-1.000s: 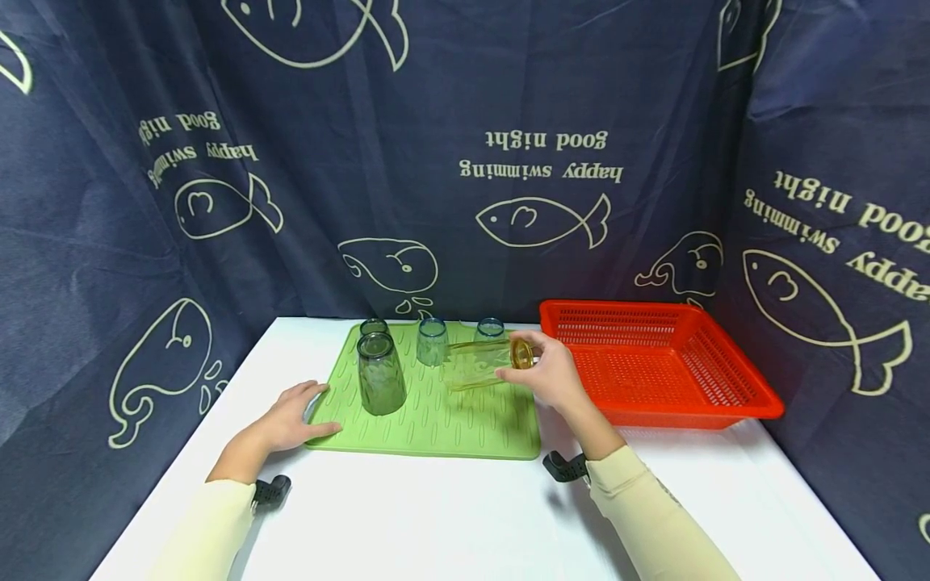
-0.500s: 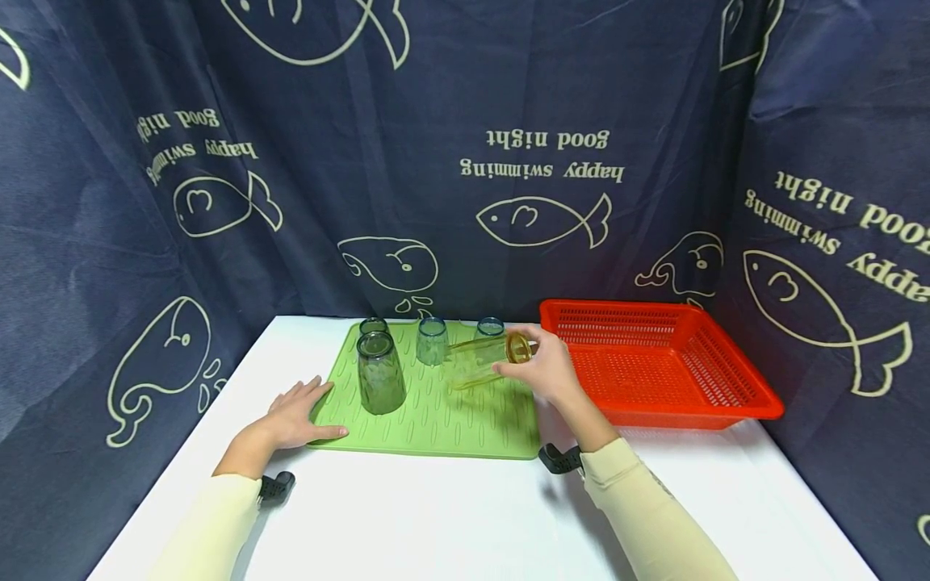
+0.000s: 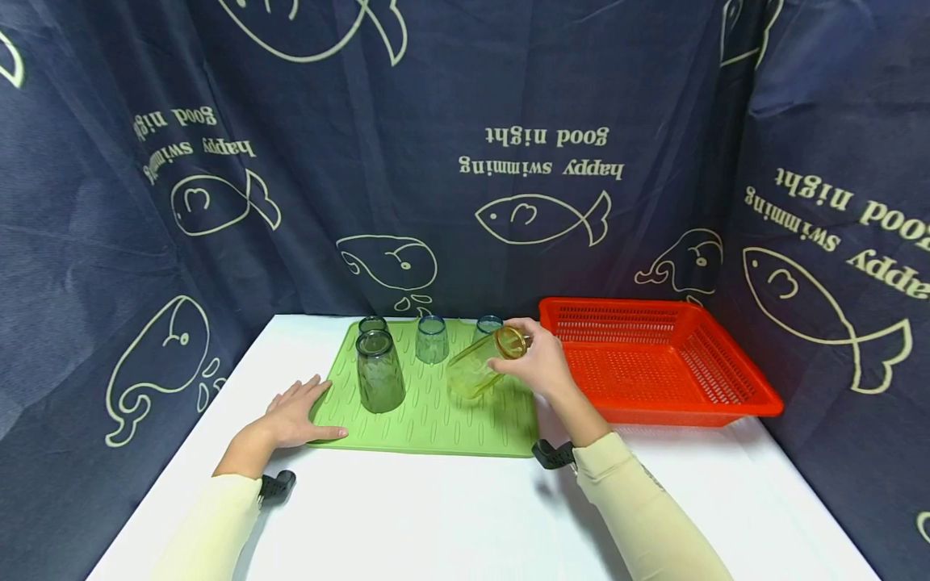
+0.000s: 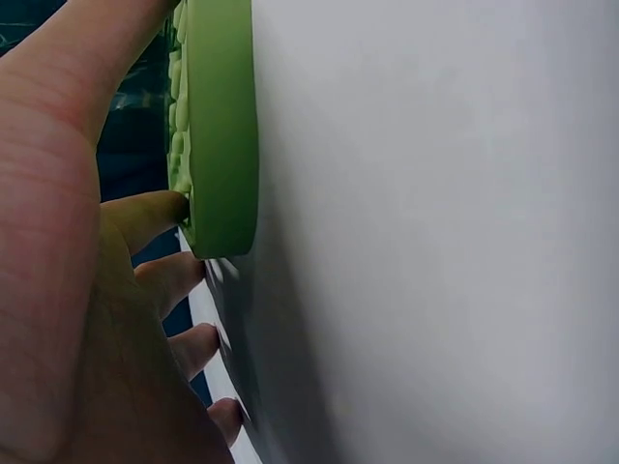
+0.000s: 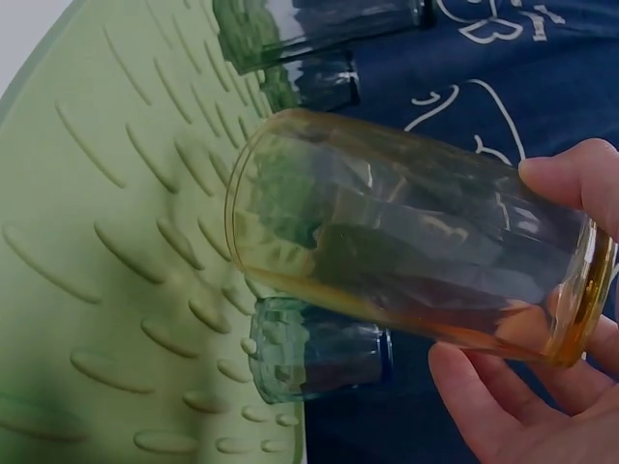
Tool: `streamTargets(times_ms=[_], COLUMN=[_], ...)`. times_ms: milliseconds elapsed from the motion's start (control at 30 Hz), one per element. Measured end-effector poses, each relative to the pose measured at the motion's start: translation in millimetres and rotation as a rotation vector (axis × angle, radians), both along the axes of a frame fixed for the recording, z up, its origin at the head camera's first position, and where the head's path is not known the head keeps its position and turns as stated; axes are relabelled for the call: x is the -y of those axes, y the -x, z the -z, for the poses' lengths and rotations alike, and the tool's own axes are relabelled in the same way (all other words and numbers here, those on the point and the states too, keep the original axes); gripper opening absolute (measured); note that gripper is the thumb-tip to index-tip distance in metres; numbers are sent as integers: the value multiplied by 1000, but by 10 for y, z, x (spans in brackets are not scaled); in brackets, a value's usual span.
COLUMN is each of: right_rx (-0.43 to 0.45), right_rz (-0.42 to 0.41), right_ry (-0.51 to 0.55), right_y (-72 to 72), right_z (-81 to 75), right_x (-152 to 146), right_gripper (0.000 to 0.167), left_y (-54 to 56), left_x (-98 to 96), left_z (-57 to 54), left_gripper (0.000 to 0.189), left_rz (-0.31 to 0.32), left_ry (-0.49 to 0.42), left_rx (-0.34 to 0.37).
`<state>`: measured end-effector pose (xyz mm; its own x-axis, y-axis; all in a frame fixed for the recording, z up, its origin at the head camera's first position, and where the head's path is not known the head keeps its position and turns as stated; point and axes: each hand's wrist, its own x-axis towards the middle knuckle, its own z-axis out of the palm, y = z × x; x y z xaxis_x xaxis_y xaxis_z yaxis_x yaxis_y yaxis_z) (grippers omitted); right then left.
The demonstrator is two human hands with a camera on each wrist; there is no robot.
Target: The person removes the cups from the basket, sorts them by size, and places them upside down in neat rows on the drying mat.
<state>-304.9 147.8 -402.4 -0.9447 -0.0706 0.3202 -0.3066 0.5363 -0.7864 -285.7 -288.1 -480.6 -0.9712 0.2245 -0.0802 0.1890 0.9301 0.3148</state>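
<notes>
My right hand [image 3: 539, 359] grips a tall clear yellow glass [image 3: 474, 368] near its thick base. The glass is tilted, mouth low and to the left, over the green ridged mat [image 3: 436, 428]; in the right wrist view its rim [image 5: 235, 198] is close to the mat, though contact cannot be told. My left hand [image 3: 286, 415] lies with spread fingers at the mat's left edge, its thumb and a fingertip [image 4: 174, 208] on the mat. Upside down on the mat stand a tall grey-green glass [image 3: 381, 379], a glass [image 3: 374, 324] behind it, and a small blue glass [image 3: 432, 343].
Another blue-rimmed glass [image 3: 488, 325] stands at the back right of the mat, partly hidden by the yellow one. A red plastic basket [image 3: 654, 418] sits to the right on the white table [image 3: 407, 516]. Dark blue fish-print curtains [image 3: 545, 81] enclose the back and sides.
The yellow glass has turned from nearly lying flat to a steeper tilt, its base rising and its mouth dropping. My left hand has slid slightly right onto the mat. The other glasses are unmoved.
</notes>
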Motion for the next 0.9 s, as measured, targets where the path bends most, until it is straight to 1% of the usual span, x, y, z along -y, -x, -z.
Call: streamTargets(times_ms=[167,400,600,767,900], right_rx=[-21,-14,-45,-46,-53], right_rz=[-1,11,6,-1,17], right_ry=[-14,0,-6,-21,-45], right_y=[30,55,90,123,152], right_z=[21,38,75,118,156], right_x=[45,116,157,190,210], right_gripper=[67,66,64,65,66], left_y=[-2,-6,-2,4,7], left_x=[-5,-8,-7,-2,-1], left_z=[-6,-27,-19,-13,-12], left_gripper=[115,116,116,117,117], left_rz=[-2,-2,-6,-7,-10], left_ry=[-1,-10,-10,-17,-26], left_rx=[5,9,13,17,18])
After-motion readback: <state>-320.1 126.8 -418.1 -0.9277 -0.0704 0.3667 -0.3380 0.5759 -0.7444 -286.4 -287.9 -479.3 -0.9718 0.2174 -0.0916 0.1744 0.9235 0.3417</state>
